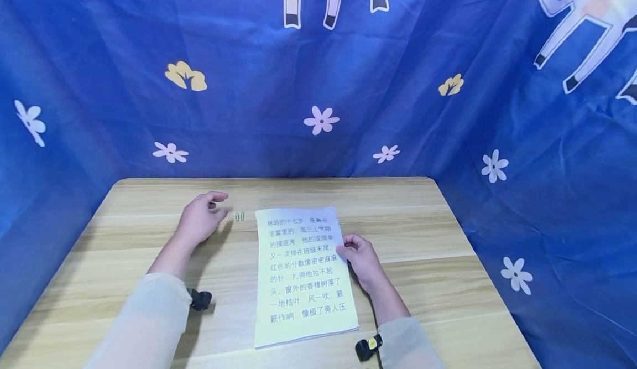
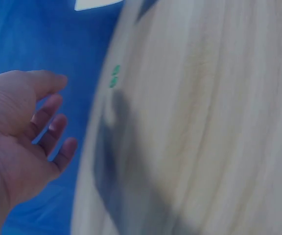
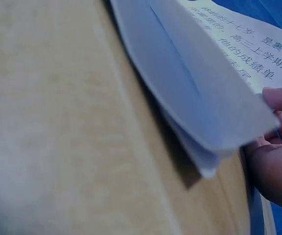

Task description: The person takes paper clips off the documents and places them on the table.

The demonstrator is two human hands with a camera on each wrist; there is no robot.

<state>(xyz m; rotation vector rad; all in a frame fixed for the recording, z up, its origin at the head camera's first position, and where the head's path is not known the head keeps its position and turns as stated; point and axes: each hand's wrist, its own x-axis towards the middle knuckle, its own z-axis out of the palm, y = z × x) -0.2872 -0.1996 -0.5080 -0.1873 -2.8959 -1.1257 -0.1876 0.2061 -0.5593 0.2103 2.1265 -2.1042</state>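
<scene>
A stack of printed paper sheets (image 1: 303, 275) lies on the table, slightly right of the middle. My right hand (image 1: 359, 256) pinches the stack's right edge between thumb and fingers. In the right wrist view the sheets (image 3: 195, 83) bend upward at that edge, a little apart from one another, with the thumb on the printed side. Two green paper clips (image 1: 240, 216) lie side by side just left of the stack's top corner. Near them my left hand (image 1: 203, 217) hovers over the table, fingers loosely bent and holding nothing. The clips (image 2: 114, 76) lie beyond its fingertips in the left wrist view.
The wooden table (image 1: 413, 214) has rounded far corners. A blue curtain (image 1: 259, 109) with flowers and animal figures hangs behind it and along both sides. Each wrist wears a small black camera (image 1: 200, 300); a dark cable runs by the right forearm.
</scene>
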